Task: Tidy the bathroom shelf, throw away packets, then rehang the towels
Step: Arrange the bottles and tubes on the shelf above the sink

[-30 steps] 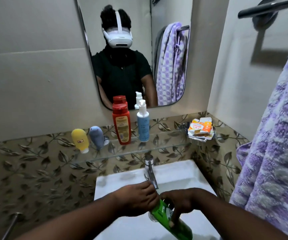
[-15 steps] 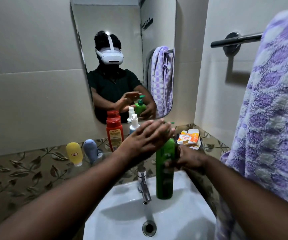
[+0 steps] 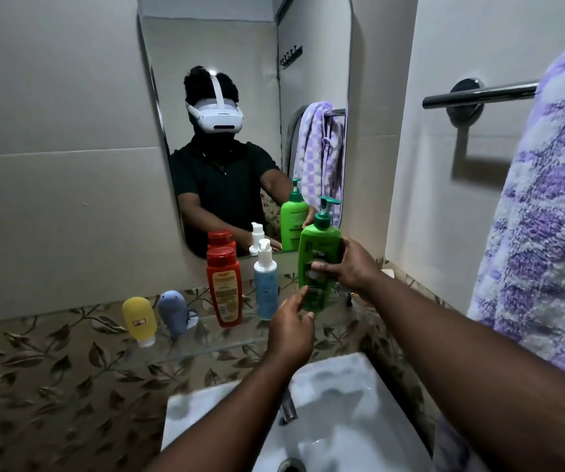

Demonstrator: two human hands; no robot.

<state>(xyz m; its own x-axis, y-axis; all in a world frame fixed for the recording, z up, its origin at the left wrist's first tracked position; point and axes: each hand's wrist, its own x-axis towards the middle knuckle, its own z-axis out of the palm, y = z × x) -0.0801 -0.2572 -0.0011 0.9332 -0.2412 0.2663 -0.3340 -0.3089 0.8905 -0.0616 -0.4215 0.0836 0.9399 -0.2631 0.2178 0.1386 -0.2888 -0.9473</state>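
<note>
A green pump bottle [image 3: 318, 257] stands upright at the right end of the glass shelf [image 3: 185, 345], beside a blue bottle with a white pump [image 3: 266, 287]. My right hand [image 3: 349, 267] is wrapped around the green bottle's right side. My left hand [image 3: 291, 321] is just below its base, fingertips touching the bottom edge, holding nothing. On the shelf to the left stand a red bottle [image 3: 223, 287], a grey-blue tube [image 3: 173, 313] and a yellow tube [image 3: 139, 320]. A purple and white towel [image 3: 543, 240] hangs at the right. The packets are hidden behind my right hand.
A mirror [image 3: 247, 97] on the wall shows the person and a second towel. A chrome towel bar [image 3: 478, 95] juts from the right wall. The white sink [image 3: 342, 420] with its tap [image 3: 287, 410] lies below the shelf. Leaf-patterned tiles back the shelf.
The green bottle rose from the sink basin to the shelf beside the blue bottle. My left hand came off its pump top and dropped to its base. The view tilted upward.
</note>
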